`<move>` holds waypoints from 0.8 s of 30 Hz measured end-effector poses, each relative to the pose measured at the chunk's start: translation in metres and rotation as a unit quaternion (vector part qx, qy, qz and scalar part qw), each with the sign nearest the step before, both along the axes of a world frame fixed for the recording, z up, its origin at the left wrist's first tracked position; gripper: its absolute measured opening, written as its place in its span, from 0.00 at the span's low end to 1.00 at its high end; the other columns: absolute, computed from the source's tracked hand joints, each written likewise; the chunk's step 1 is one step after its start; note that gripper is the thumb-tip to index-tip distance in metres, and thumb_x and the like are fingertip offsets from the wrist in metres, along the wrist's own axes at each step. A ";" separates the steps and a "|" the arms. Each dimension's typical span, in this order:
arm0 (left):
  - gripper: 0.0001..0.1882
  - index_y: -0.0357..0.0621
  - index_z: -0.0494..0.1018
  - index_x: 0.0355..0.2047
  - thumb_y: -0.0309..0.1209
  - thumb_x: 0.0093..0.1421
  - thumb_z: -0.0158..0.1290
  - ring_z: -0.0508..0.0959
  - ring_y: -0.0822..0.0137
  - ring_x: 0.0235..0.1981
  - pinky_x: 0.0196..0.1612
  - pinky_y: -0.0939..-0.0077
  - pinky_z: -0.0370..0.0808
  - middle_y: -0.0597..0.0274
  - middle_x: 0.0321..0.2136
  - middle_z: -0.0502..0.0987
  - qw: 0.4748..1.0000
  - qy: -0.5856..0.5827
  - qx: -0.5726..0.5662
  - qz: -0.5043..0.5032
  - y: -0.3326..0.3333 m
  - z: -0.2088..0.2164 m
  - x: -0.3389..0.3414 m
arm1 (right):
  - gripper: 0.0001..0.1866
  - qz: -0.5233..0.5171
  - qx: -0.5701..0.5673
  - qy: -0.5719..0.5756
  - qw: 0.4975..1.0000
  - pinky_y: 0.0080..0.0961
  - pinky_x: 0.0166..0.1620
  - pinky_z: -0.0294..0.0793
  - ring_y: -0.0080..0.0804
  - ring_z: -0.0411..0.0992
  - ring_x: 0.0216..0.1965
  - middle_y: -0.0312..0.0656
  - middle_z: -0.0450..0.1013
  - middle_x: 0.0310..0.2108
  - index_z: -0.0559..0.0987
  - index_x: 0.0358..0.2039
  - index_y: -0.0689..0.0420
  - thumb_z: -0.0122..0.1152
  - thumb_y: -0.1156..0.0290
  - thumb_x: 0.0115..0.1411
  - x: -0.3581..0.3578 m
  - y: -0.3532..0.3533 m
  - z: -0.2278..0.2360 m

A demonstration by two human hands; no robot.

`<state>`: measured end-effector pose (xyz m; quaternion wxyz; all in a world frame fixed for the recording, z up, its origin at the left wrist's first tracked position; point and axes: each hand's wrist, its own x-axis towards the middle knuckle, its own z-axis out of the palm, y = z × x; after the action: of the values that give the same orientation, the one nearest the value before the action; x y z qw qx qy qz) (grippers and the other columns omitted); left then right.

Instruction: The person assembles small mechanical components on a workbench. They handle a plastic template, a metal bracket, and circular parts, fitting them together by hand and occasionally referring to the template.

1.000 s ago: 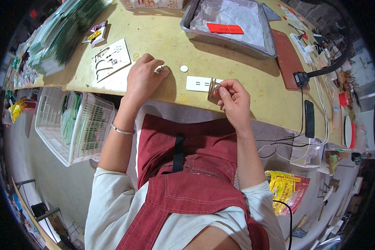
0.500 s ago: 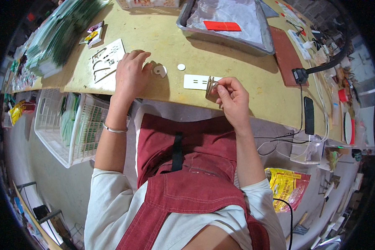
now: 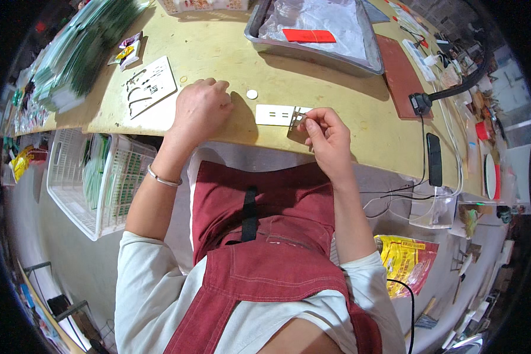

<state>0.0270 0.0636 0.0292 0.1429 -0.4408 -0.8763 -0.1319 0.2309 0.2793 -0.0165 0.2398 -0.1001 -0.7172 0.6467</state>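
Note:
My left hand (image 3: 203, 110) is over the table with its fingers curled down and closed. It covers the spot where a notched white disc lay, and whatever its fingers grip is hidden. Between the thumb and fingers of my right hand (image 3: 327, 137) is a thin slotted piece (image 3: 295, 118), held on edge. This piece stands at the right part of a white slotted strip (image 3: 272, 115) lying flat near the table's front edge; whether the two are joined I cannot tell. A small white round disc (image 3: 252, 94) lies between my hands, beyond the strip.
A cut-out white sheet (image 3: 153, 87) and small wrapped packets (image 3: 125, 52) lie left, beside stacked greenish sheets (image 3: 79, 56). At the back, a metal tray (image 3: 360, 69) holds clear plastic and a red piece (image 3: 308, 36). A black lamp arm (image 3: 454, 94) and cables are right; a white crate (image 3: 103, 227) is below left.
My left hand has moved right and closed down over the notched white disc, which is now hidden. My right hand keeps its hold on the slotted piece at the strip.

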 end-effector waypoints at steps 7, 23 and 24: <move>0.22 0.36 0.80 0.59 0.29 0.66 0.66 0.84 0.67 0.50 0.54 0.71 0.82 0.56 0.49 0.85 0.793 -0.476 0.330 -0.189 0.015 0.009 0.035 | 0.04 -0.018 0.035 -0.005 0.999 0.19 0.41 0.75 0.17 0.75 0.39 0.33 0.78 0.37 0.78 0.46 0.61 0.57 0.76 0.75 0.001 -0.007 0.010; 0.24 0.35 0.73 0.65 0.25 0.70 0.62 0.77 0.64 0.63 0.66 0.67 0.74 0.56 0.60 0.78 0.695 -0.565 0.358 -0.265 0.049 -0.003 0.069 | 0.07 -0.040 0.080 0.000 0.996 0.31 0.43 0.78 0.31 0.78 0.36 0.45 0.79 0.35 0.76 0.47 0.63 0.55 0.80 0.70 0.000 -0.009 0.005; 0.24 0.34 0.73 0.65 0.24 0.70 0.61 0.78 0.63 0.63 0.67 0.66 0.73 0.55 0.60 0.78 0.708 -0.550 0.353 -0.269 0.048 -0.001 0.070 | 0.07 -0.041 0.081 -0.009 0.996 0.32 0.44 0.78 0.33 0.79 0.36 0.46 0.79 0.35 0.76 0.47 0.63 0.55 0.80 0.70 0.001 -0.009 0.006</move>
<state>0.0967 0.1120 0.0278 -0.2605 -0.4245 -0.5341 -0.6832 0.2320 0.2704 -0.0104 0.2672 -0.1161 -0.7643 0.5753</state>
